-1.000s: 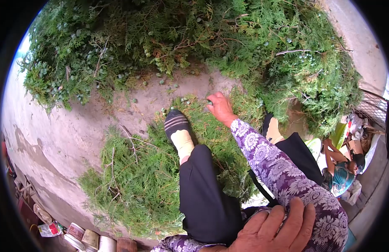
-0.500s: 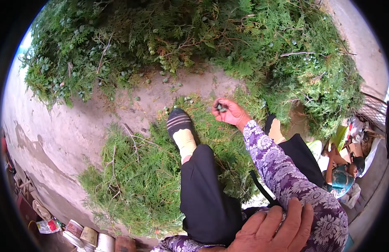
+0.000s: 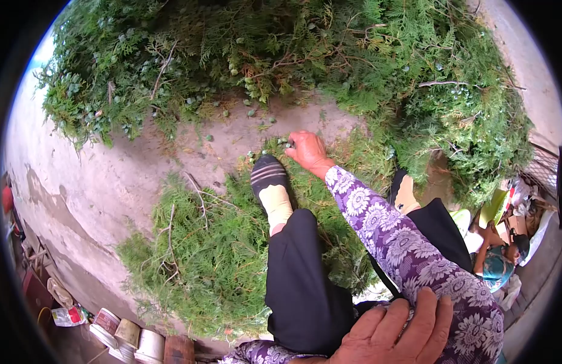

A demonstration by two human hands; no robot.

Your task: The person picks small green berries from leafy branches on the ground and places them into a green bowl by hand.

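My right hand (image 3: 308, 150) reaches down just past the toe of my dark striped shoe (image 3: 270, 176). Its fingers are pinched around small green cones (image 3: 287, 144), mostly hidden by the fingers. More green cones lie on the ground beside the fingertips. My left hand (image 3: 393, 327) rests flat across the purple flowered sleeve (image 3: 384, 224) of my right arm, fingers apart and holding nothing. Cut evergreen sprigs (image 3: 220, 261) spread beneath and around my feet.
A large heap of evergreen branches (image 3: 232, 42) with cones fills the far side, curving down to the right. Bare twigs (image 3: 171, 242) stick out at left. Buckets (image 3: 150, 346) stand at lower left. Another person (image 3: 499, 261) sits at right among bags and boxes.
My right hand has turned from palm-up, showing green cones, to palm-down and moved left and slightly farther away toward cones on the ground. My left hand stays put on the sleeve.
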